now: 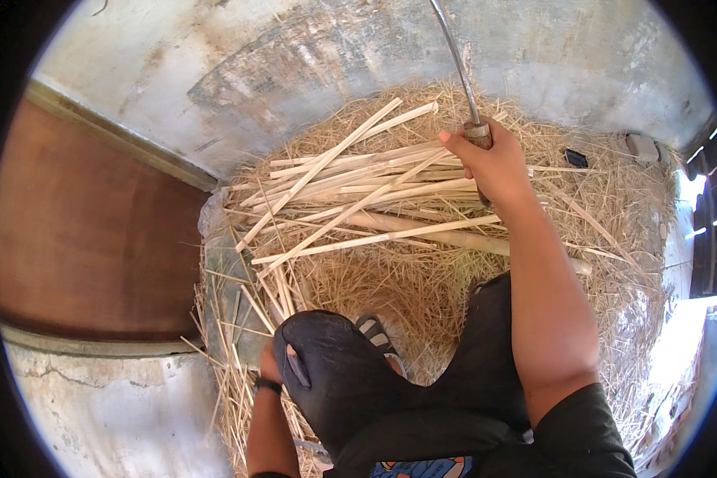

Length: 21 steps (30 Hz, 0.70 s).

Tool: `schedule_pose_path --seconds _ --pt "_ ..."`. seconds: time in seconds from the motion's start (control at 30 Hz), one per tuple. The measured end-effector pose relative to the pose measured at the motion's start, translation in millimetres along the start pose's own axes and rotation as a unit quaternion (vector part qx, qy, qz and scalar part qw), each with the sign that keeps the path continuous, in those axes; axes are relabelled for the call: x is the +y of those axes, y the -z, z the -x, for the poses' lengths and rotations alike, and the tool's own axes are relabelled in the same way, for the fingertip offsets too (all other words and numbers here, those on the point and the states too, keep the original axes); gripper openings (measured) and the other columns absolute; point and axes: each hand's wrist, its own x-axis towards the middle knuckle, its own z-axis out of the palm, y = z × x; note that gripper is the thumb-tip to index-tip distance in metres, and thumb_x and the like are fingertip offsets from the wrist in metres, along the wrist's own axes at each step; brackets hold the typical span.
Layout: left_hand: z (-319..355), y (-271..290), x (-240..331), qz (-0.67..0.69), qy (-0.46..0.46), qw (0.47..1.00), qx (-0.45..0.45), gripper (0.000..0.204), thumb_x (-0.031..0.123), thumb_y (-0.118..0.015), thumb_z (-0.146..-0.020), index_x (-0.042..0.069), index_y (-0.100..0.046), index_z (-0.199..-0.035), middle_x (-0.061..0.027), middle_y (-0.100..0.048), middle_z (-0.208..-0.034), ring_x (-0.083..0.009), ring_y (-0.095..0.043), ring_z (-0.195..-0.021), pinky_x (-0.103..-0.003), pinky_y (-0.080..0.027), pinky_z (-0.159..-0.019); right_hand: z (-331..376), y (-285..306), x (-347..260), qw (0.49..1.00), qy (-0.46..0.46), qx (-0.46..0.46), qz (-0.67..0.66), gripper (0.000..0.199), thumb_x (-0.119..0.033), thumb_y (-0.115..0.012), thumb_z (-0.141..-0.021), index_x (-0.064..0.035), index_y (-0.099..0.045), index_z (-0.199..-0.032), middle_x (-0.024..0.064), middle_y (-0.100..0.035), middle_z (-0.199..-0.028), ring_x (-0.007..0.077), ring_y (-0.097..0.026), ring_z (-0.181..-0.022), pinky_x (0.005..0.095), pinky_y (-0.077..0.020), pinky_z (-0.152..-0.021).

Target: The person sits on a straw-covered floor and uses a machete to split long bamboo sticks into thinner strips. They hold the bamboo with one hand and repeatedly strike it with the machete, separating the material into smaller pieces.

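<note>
My right hand (498,166) is closed around the wooden handle of a sickle (459,65), raised over the pile. Its long, slightly curved metal blade points up and away toward the wall. Below and left of this hand lie many pale split bamboo strips (350,187), mostly crosswise, a few slanting over the others. A thicker round bamboo pole (470,239) lies along their near side. At lower left, my left hand (270,363) is beside my knee, with a black band on the wrist. The knee hides its fingers, so whatever they hold cannot be seen.
Straw and shavings (358,287) cover the floor around my sandalled foot (382,342). A stained wall (311,64) curves behind the pile. At left is a brown door panel (95,231). A small black object (576,158) and a grey block (642,147) lie at far right.
</note>
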Motion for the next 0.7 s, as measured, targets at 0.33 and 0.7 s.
schedule_pose_path --seconds 0.33,0.7 --pt "-212 -35 83 -0.182 -0.191 0.963 -0.058 0.05 0.036 -0.063 -0.09 0.001 -0.057 -0.125 -0.0244 -0.059 -0.123 -0.0386 -0.055 -0.118 -0.045 -0.043 -0.101 0 18 1 0.995 -0.057 0.047 -0.071 0.035 -0.035 -0.077 -0.082 -0.0061 -0.057 -0.089 -0.0024 -0.05 -0.064 0.007 -0.047 -0.055 0.024 -0.0394 -0.052" --pt "-299 -82 99 -0.371 0.0 0.917 -0.146 0.046 0.031 -0.056 -0.093 0.002 -0.052 -0.129 -0.0224 -0.057 -0.126 -0.04 -0.054 -0.118 -0.047 -0.045 -0.101 -8 11 3 0.995 -0.089 0.023 -0.03 0.034 -0.035 -0.076 -0.084 -0.0076 -0.056 -0.083 -0.0038 -0.049 -0.06 0.0051 -0.046 -0.053 0.0237 -0.0365 -0.049"
